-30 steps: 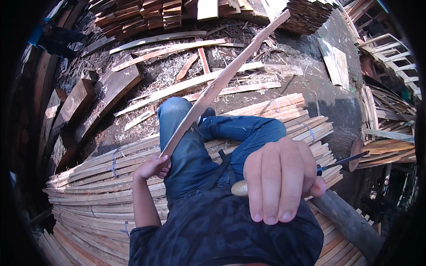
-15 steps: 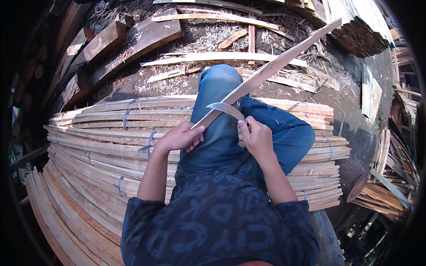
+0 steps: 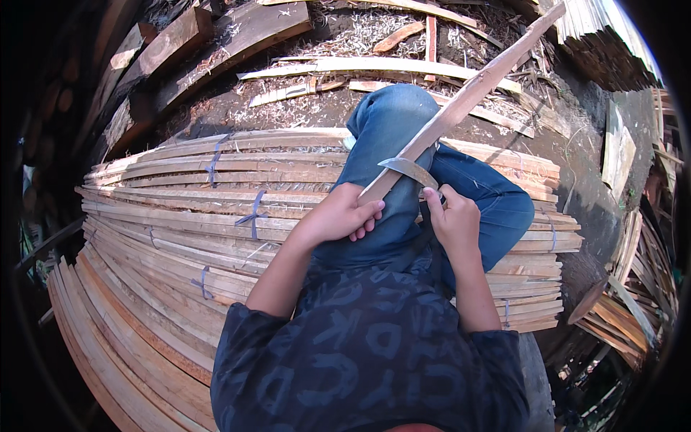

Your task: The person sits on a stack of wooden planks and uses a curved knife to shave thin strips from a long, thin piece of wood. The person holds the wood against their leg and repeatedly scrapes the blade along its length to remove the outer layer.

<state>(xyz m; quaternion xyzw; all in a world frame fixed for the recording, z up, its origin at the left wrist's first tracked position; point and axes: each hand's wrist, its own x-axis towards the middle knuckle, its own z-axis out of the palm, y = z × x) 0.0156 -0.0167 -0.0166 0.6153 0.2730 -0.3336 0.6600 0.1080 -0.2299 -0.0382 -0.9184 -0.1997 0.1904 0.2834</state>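
Observation:
A long, flat wooden strip (image 3: 468, 97) slants from my lap up to the far right, lying across my raised knee. My left hand (image 3: 344, 214) is closed round its near end, thumb on top. In my right hand (image 3: 455, 214) is a knife with a curved blade (image 3: 407, 170), its handle mostly hidden by the fingers. The blade lies crosswise over the strip, a little beyond my left hand, its tip pointing left. Whether the edge bites into the wood I cannot tell.
Tied bundles of wooden strips (image 3: 173, 230) lie beneath and beside me. Beyond my knees, thick planks (image 3: 237, 50), loose strips (image 3: 389, 66) and wood shavings cover the ground. Stacked slats (image 3: 612, 50) stand at the far right, and a log (image 3: 586, 288) lies right of the bundles.
The whole view has shifted, so strip, hands and knees appear further right. The knife stays crosswise on the strip, and both hands keep their hold.

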